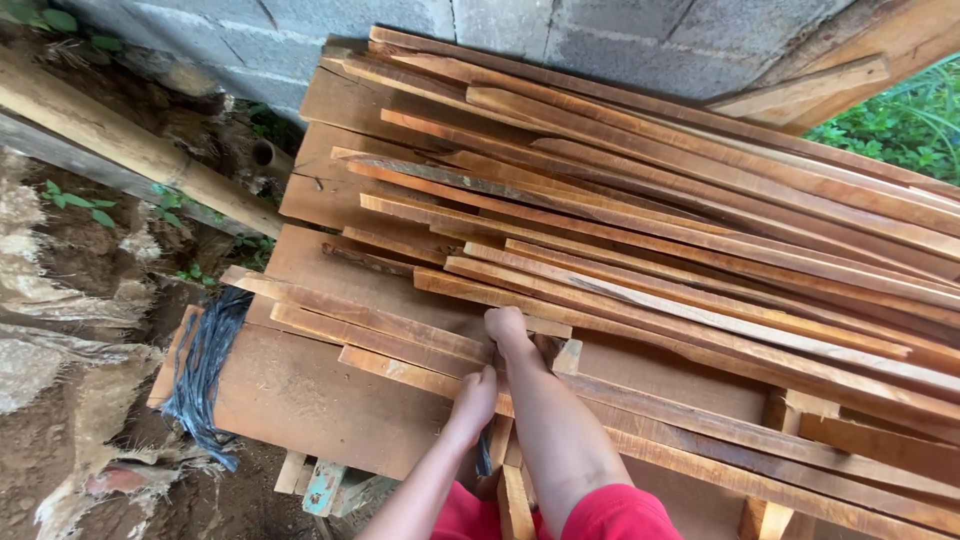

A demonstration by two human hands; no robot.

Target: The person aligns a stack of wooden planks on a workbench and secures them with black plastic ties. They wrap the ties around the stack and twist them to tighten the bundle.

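Left hand [474, 398]: lower centre of the frame, fingers curled over the near edge of a wooden slat [400, 372]; the grip is closed on that slat.
Right hand [507, 327]: just above and right of the left hand, fist closed; the grip rests on the end of a second slat [505, 299], though whether the fingers wrap it cannot be told.
Slat under left hand: long, thin, reddish-brown, running from centre left toward the lower right; the grip sits near its middle, with the slat passing out on both sides.
Second slat: lies one row higher in the frame, slanting to the right edge.
Slat pile [680, 210]: many long strips, laid roughly parallel, filling the centre and right of the frame.
Table [320, 400]: broad brown boards carrying the pile.
Black plastic strapping [205, 375]: bunched at the table's left edge, hanging down.
Bamboo pole [130, 145]: upper left, slanting.
Block wall [560, 30]: grey, along the top.
Green plants [900, 115]: upper right corner.
Ground [70, 330]: earth and pale sacking, left side.
Clothing [610, 515]: red, bottom centre.
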